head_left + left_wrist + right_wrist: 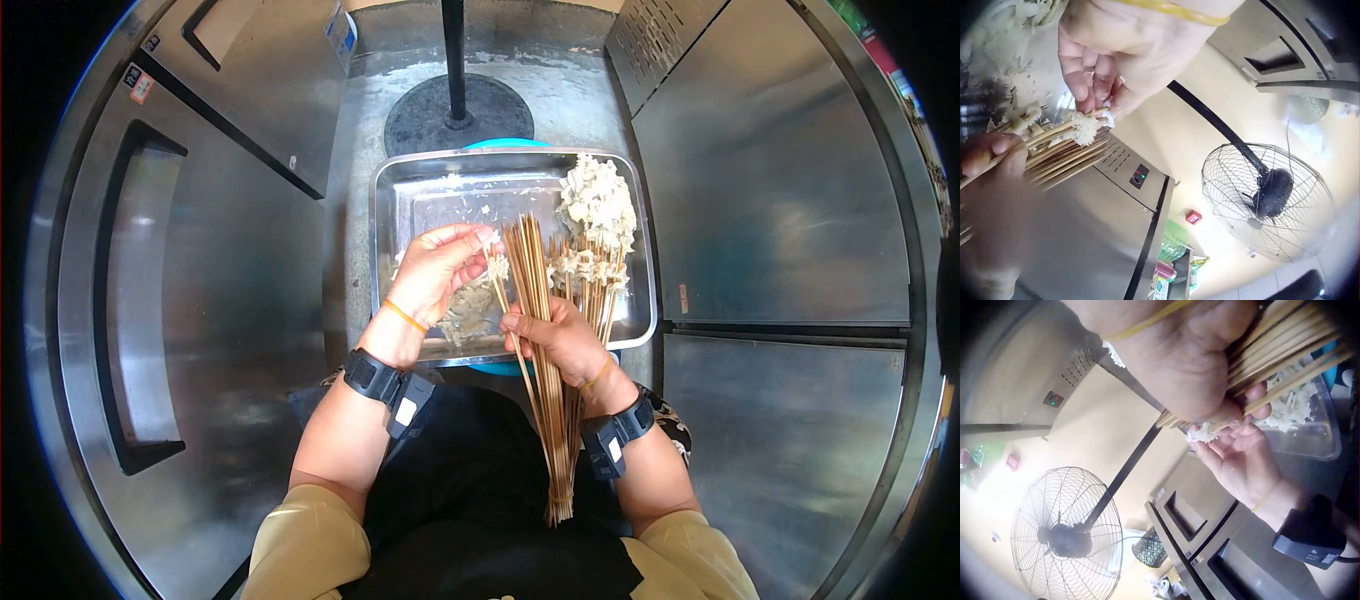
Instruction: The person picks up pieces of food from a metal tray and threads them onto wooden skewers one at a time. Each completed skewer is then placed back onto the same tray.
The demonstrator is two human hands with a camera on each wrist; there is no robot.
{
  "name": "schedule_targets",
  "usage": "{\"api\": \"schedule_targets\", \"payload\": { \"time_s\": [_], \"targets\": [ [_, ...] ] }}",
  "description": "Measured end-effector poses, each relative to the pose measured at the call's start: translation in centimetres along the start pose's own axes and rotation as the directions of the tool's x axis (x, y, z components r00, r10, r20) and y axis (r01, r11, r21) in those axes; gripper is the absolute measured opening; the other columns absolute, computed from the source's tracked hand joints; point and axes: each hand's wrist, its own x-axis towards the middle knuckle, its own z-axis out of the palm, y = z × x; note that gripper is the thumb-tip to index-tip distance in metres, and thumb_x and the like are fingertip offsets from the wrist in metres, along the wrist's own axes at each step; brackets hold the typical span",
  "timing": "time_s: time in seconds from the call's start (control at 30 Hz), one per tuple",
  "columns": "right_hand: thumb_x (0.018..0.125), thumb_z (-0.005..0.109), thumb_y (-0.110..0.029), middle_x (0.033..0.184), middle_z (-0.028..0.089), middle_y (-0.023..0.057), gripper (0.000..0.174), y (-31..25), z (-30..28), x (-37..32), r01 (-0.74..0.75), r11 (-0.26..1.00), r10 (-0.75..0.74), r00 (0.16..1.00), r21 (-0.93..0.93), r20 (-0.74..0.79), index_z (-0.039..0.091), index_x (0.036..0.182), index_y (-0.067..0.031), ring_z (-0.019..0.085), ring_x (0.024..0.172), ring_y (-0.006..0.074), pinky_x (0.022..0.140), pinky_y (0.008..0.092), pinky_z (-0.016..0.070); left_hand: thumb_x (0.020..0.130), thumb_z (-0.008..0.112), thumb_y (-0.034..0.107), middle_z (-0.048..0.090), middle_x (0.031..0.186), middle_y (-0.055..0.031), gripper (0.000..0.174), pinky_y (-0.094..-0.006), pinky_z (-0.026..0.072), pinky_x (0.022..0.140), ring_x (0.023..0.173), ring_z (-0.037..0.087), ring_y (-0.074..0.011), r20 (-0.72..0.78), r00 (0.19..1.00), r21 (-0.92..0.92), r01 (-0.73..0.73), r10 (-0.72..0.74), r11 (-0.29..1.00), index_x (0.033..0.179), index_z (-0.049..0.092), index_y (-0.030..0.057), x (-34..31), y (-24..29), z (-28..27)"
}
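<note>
My right hand (562, 342) grips a thick bundle of bamboo skewers (528, 262), their points toward the far side of the tray. One skewer stands apart on the left of the bundle, with a pale, frilly clump of food (497, 267) threaded near its tip. At that tip, the thumb and fingers of my left hand (432, 268) pinch a small pale food piece (1109, 117). In the right wrist view, the left hand (1244, 464) faces the clump from the far side. Loose pale food (470, 308) lies in the metal tray (440, 208) below, partly hidden by the hands.
Loaded skewers (590, 268) and a heap of pale food (598, 200) fill the tray's right side. Steel cabinets stand close on the left (240, 300) and right (780, 200). Behind the tray is a fan's round black base (420, 115); blue plastic (508, 143) shows beneath the tray.
</note>
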Motion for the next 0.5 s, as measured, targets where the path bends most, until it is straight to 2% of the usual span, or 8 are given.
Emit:
{"api": "schedule_targets", "payload": {
  "time_s": [0.3,0.4,0.5],
  "targets": [
    [0.083,0.065,-0.013,0.068,0.061,0.0049,0.012,0.4,0.2,0.1,-0.004,1.000,0.005,0.999,0.016,-0.040,0.057,0.086,-0.0040,0.053,0.055,0.0081,0.051,0.0195,0.0411,0.082,0.066,0.020,0.066,0.086,-0.0007,0.016,-0.0183,0.0427,0.066,0.068,0.051,-0.0031,-0.092,0.996,-0.019,0.014,-0.016,1.000,0.093,0.066,0.0089,-0.8,-1.1,0.6],
    [0.083,0.065,-0.013,0.068,0.061,0.0048,0.012,0.5,0.3,0.1,-0.003,1.000,0.004,0.999,0.018,-0.050,0.058,0.086,-0.0039,0.052,0.055,0.0081,0.051,0.0195,0.0411,0.083,0.064,0.019,0.066,0.089,-0.0018,0.014,-0.0176,0.0445,0.066,0.073,0.058,-0.0053,-0.099,0.995,-0.012,0.018,-0.019,1.000,0.094,0.064,0.0094,-0.8,-1.6,0.5],
    [0.084,0.062,-0.011,0.068,0.060,0.0041,0.009,0.5,0.3,0.2,-0.005,1.000,0.007,0.997,0.019,-0.075,0.057,0.087,-0.0038,0.053,0.056,0.0079,0.051,0.0194,0.0403,0.081,0.067,0.021,0.062,0.082,0.0031,0.013,-0.0191,0.0416,0.065,0.071,0.052,-0.0041,-0.124,0.992,0.030,0.020,-0.017,0.999,0.088,0.065,0.0105,-1.4,-2.5,0.8]
  ]
}}
